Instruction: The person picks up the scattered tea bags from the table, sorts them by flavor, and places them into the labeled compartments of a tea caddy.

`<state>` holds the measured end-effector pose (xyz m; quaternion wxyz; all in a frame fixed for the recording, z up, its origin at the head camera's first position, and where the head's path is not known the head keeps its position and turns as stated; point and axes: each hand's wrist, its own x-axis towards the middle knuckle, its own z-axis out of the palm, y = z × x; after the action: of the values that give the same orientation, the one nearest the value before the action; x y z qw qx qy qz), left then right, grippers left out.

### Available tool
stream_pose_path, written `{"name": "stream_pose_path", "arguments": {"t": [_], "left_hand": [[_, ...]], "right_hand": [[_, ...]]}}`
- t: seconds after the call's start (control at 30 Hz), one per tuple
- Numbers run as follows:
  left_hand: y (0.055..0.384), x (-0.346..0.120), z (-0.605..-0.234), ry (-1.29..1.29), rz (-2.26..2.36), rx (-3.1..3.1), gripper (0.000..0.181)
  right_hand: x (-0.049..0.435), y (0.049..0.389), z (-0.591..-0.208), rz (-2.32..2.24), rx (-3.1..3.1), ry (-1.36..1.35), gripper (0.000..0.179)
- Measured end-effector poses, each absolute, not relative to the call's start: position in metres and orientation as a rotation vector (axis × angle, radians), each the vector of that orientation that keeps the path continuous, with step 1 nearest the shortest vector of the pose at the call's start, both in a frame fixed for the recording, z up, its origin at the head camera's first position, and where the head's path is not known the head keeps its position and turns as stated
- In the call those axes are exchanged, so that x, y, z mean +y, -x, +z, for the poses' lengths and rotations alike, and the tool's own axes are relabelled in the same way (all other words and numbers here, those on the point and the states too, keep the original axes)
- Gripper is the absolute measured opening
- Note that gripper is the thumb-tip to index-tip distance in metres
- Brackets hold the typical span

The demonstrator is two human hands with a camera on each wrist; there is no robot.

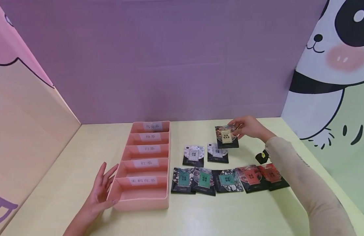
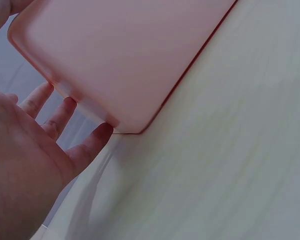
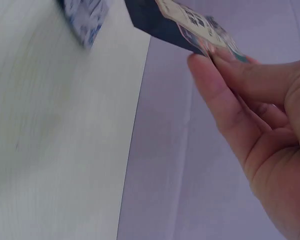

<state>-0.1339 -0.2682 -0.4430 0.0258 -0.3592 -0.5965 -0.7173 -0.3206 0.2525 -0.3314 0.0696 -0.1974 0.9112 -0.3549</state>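
My right hand [image 1: 247,127] pinches a dark tea sachet [image 1: 227,137] with a cream label by its edge, thumb against fingers. The same sachet [image 3: 162,20] shows edge-on in the right wrist view, raised above the table. It overlaps one of two white-and-black tea sachets [image 1: 218,157] in the head view. On the left, my left hand [image 1: 97,196] rests its fingertips and thumb against the near left corner of a pink compartment box [image 1: 140,205]. The left wrist view shows its spread, fairly straight fingers touching the box wall [image 2: 115,55].
Several tea sachets lie in a near row right of the box, with teal labels [image 1: 183,179] and red labels [image 1: 252,177]. The other white sachet [image 1: 193,160] lies behind them. A small black-and-yellow object [image 1: 261,157] is near the right sleeve. A purple wall [image 1: 182,65] bounds the back.
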Motion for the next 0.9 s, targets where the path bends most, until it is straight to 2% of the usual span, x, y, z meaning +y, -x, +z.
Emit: {"name": "stream_pose_path", "arguments": {"t": [0.4,0.63,0.9], "left_hand": [[0.134,-0.268,-0.444,1.074,-2.225,-1.848,0.108],[0.14,-0.269,-0.448,1.235,-2.207,-1.77,0.106],[0.142,-0.266,-0.445,1.185,-2.217,-1.827,0.108]], "right_hand": [[0.204,0.327,-0.334,-1.289,2.707,0.628,0.039],[0.177,0.328,-0.33,-1.357,2.665,0.697,0.037],[0.154,0.332,-0.325,-1.44,2.647,0.764,0.035]]}}
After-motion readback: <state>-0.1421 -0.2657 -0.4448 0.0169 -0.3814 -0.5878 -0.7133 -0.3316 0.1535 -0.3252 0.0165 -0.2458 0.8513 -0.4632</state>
